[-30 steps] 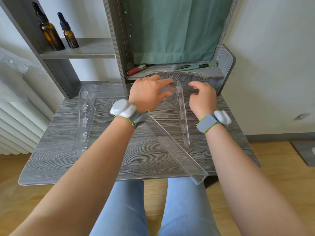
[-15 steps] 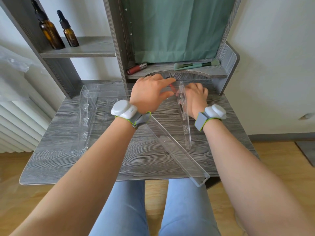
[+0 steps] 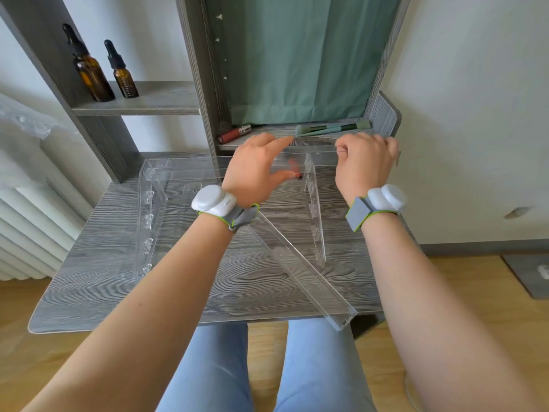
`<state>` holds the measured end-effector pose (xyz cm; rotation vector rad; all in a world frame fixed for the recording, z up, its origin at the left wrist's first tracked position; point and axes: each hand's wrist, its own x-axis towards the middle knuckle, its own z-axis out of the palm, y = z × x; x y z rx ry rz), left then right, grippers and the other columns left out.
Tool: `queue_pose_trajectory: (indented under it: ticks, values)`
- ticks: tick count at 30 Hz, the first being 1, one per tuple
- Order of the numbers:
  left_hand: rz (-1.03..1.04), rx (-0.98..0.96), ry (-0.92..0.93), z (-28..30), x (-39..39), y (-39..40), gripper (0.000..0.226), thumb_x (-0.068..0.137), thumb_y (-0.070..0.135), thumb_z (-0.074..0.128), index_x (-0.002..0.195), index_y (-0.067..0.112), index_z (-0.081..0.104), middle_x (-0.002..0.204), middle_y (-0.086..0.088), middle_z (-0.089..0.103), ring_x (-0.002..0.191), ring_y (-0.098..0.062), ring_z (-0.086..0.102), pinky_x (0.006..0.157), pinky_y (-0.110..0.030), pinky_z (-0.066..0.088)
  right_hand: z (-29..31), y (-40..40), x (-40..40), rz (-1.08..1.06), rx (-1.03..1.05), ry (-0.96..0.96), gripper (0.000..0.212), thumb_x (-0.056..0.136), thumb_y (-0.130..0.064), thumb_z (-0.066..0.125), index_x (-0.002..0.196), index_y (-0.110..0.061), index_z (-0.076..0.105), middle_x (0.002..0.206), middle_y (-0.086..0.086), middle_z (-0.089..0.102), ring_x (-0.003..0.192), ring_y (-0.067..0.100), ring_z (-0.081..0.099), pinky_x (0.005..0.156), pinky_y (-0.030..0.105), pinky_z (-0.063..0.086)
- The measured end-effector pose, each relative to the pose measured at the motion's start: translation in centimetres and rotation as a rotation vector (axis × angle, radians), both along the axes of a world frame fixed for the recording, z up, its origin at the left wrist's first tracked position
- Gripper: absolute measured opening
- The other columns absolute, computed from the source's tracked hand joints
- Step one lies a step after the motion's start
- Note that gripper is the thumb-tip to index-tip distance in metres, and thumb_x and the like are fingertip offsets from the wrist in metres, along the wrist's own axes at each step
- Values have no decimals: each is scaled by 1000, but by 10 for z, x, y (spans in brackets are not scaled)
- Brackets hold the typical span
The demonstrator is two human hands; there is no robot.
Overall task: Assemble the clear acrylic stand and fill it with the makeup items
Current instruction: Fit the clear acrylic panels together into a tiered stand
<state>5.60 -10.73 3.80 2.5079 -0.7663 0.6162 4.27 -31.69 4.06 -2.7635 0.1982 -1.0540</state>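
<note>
Clear acrylic stand parts lie on the grey wooden desk (image 3: 118, 278). A slotted side panel (image 3: 147, 218) stands at the left and another side panel (image 3: 315, 215) at the middle. A long clear shelf strip (image 3: 190, 168) runs across the back. My left hand (image 3: 255, 171) holds this strip between thumb and fingers. My right hand (image 3: 365, 165) has its fingers curled round the strip's right end. Something small and red (image 3: 294, 168) shows through the acrylic between my hands. Another long clear shelf (image 3: 312, 281) lies diagonally, its end past the desk's front edge.
A red lip tube (image 3: 234, 133) and green makeup brushes (image 3: 332, 129) lie on the low back ledge. Two amber dropper bottles (image 3: 92, 72) stand on the upper left shelf. A green curtain hangs behind; a white radiator (image 3: 26, 233) is at the left.
My right hand has moved right, away from the middle side panel to the right end of the back strip. My left hand stays on the strip, fingers slightly more spread.
</note>
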Motion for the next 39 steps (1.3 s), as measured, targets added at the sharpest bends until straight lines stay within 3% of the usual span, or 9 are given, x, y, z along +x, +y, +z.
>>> queue_pose_trajectory:
  ticks: [6, 10, 13, 19, 24, 29, 32, 35, 39]
  values:
    - [69, -78, -133, 1, -5, 3, 89, 67, 57, 71, 143, 19, 44, 127, -9, 52, 117, -31, 46, 99, -45, 35, 17, -1, -10, -94, 33, -147, 20, 85, -12, 53, 88, -24, 70, 81, 0, 65, 93, 31, 51, 105, 44, 17]
    - [141, -71, -207, 6, -11, 1, 87, 71, 55, 70, 146, 23, 39, 140, -5, 46, 130, -31, 38, 106, -48, 29, 34, 6, -17, -53, 94, -225, 18, 89, -18, 53, 90, -25, 70, 85, -1, 68, 97, 31, 52, 109, 47, 17]
    - [187, -42, -281, 14, -15, 2, 77, 77, 46, 68, 145, 24, 41, 143, -5, 46, 134, -34, 36, 108, -51, 27, 42, 18, -20, 9, 100, -243, 17, 88, -22, 53, 89, -26, 69, 81, -3, 66, 95, 28, 52, 105, 41, 17]
    - [333, 28, -402, 30, -27, 16, 62, 72, 23, 68, 133, 24, 55, 129, 0, 58, 133, -36, 40, 109, -57, 23, 49, 52, -25, 141, 186, -174, 17, 86, -23, 54, 85, -25, 71, 76, -5, 68, 92, 25, 54, 102, 47, 28]
    - [343, 32, -485, 36, -38, 40, 51, 72, 10, 64, 121, 22, 63, 108, 4, 67, 113, -31, 55, 98, -46, 32, 52, 93, -30, 334, 213, -138, 21, 82, -22, 53, 85, -27, 72, 77, -6, 70, 88, 22, 56, 91, 40, 28]
    - [382, 29, -378, 28, -47, 59, 59, 68, 9, 60, 125, 22, 61, 102, 1, 65, 95, -31, 55, 85, -41, 36, 43, 79, -33, 260, 480, -256, 24, 86, -27, 52, 92, -27, 75, 96, -3, 70, 96, 23, 59, 89, 38, 37]
    - [395, 57, -325, 23, -48, 63, 60, 67, 10, 60, 126, 22, 60, 104, -2, 61, 91, -31, 54, 82, -41, 36, 27, 55, -29, 221, 719, -179, 23, 90, -21, 55, 105, -17, 72, 104, 7, 69, 97, 23, 62, 83, 28, 43]
    - [378, 87, -307, 19, -49, 55, 58, 67, 10, 61, 124, 23, 61, 104, -1, 62, 89, -31, 55, 80, -40, 35, 13, 49, -29, 282, 873, -112, 17, 89, -20, 56, 93, -20, 73, 84, -6, 70, 78, 19, 63, 76, 38, 55]
    - [267, 80, -325, 13, -51, 36, 52, 69, 7, 63, 118, 23, 66, 100, 1, 67, 87, -31, 59, 78, -39, 39, 6, 54, -29, 288, 875, -137, 12, 84, -24, 60, 78, -23, 70, 64, -13, 62, 62, 20, 62, 64, 47, 57]
